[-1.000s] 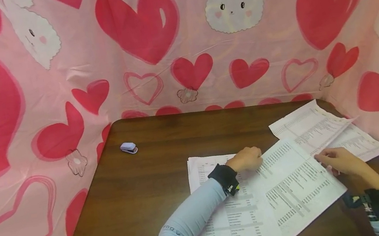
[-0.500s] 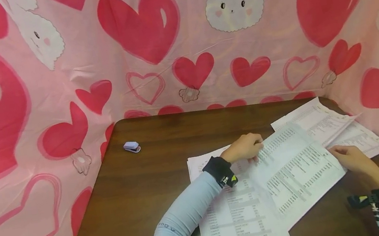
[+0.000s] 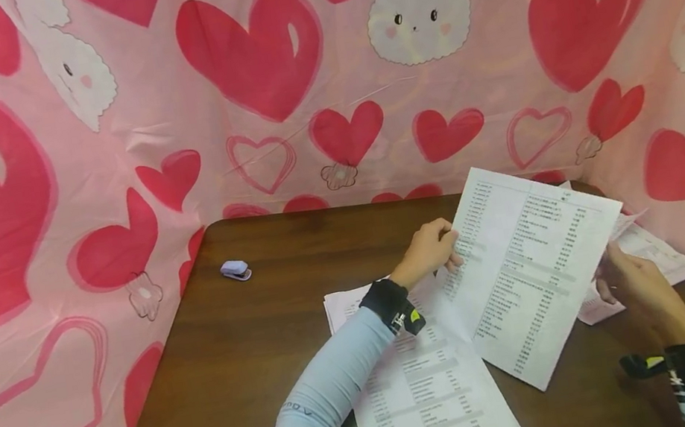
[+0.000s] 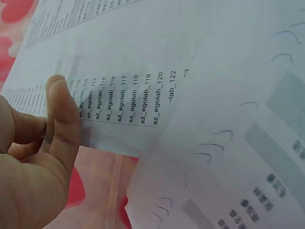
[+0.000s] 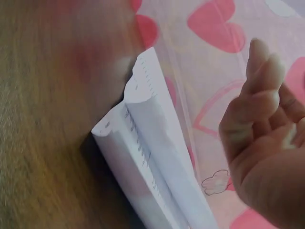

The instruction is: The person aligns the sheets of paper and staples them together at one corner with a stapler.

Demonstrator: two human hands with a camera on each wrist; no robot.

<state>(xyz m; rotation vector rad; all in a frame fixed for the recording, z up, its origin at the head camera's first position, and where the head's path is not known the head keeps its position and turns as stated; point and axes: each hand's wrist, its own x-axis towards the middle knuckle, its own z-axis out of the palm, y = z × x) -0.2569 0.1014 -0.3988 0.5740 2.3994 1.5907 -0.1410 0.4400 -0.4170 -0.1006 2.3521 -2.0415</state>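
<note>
A printed sheet [image 3: 541, 263] stands raised and tilted above the table, its rows of text facing the head camera. My left hand [image 3: 424, 253] pinches its left edge; in the left wrist view the thumb [image 4: 64, 102] lies over the paper. Close behind its right edge is my right hand [image 3: 639, 277], partly hidden by the sheet. In the right wrist view the fingers [image 5: 267, 81] are loosely bent, with no paper showing between them. Below my left forearm lies a stack of printed sheets [image 3: 427, 396].
More printed sheets [image 3: 662, 251] lie at the table's right; the right wrist view shows their curled edges [image 5: 143, 100]. A small light-purple stapler [image 3: 235, 269] sits at the back left of the brown table [image 3: 241, 381]. A pink heart-patterned cloth [image 3: 278, 156] hangs behind.
The printed sheet has risen from lying low across the stack to a steep tilt, its top edge going up and back. My left hand has moved up slightly; my right hand is now partly behind the sheet.
</note>
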